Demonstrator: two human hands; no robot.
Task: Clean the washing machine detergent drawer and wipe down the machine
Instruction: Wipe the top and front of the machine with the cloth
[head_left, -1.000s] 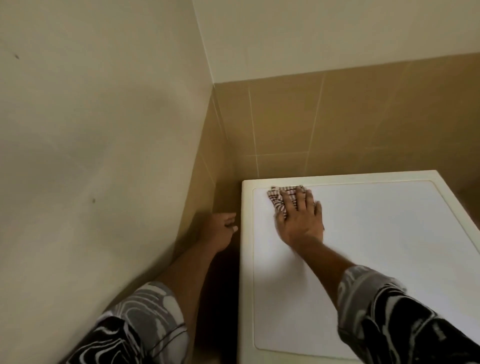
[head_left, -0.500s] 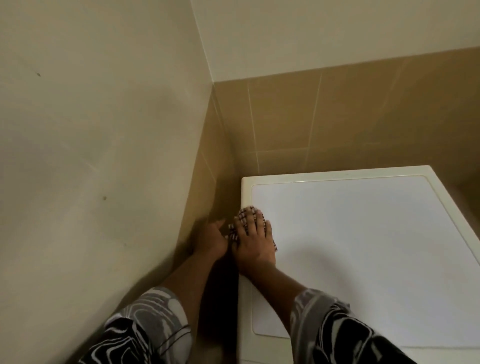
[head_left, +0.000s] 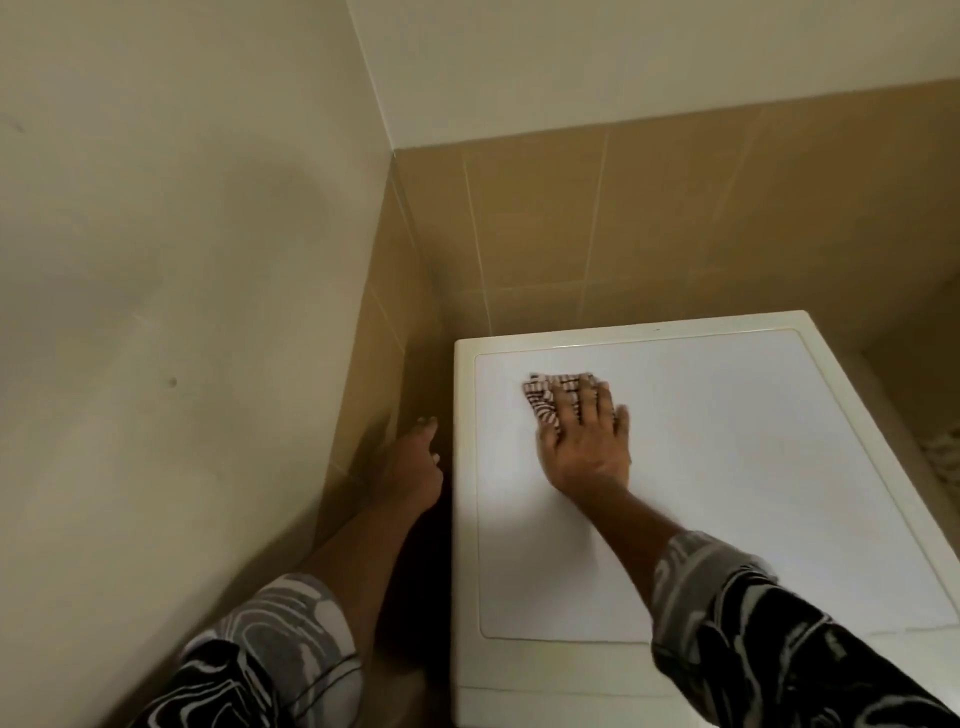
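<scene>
Pressing a checked cloth (head_left: 543, 397) flat on the washing machine (head_left: 727, 493)

The right hand (head_left: 584, 447) lies palm down on the machine's white top. Its fingers (head_left: 571, 402) are straight and close together, spread over the cloth rather than curled round it. The cloth is bunched beneath the fingers, and its checked edge shows past the fingertips and to their left. Hand and cloth sit near the far left corner of the top, just inside the raised cream rim, and motion blur softens the hand's outline.

The left hand (head_left: 413, 465) hangs in the dark gap between the machine's left edge and the tan tiled wall (head_left: 675, 218). Its fingers are loose and point forward, gripping nothing. I cannot tell whether it touches the machine's side.

Both forearms are bare below black and grey patterned sleeves (head_left: 769, 649). The machine stands in the room's corner, its far edge near the tiles. Above the tiles, plain painted wall (head_left: 182, 260) fills the left of the view.
</scene>
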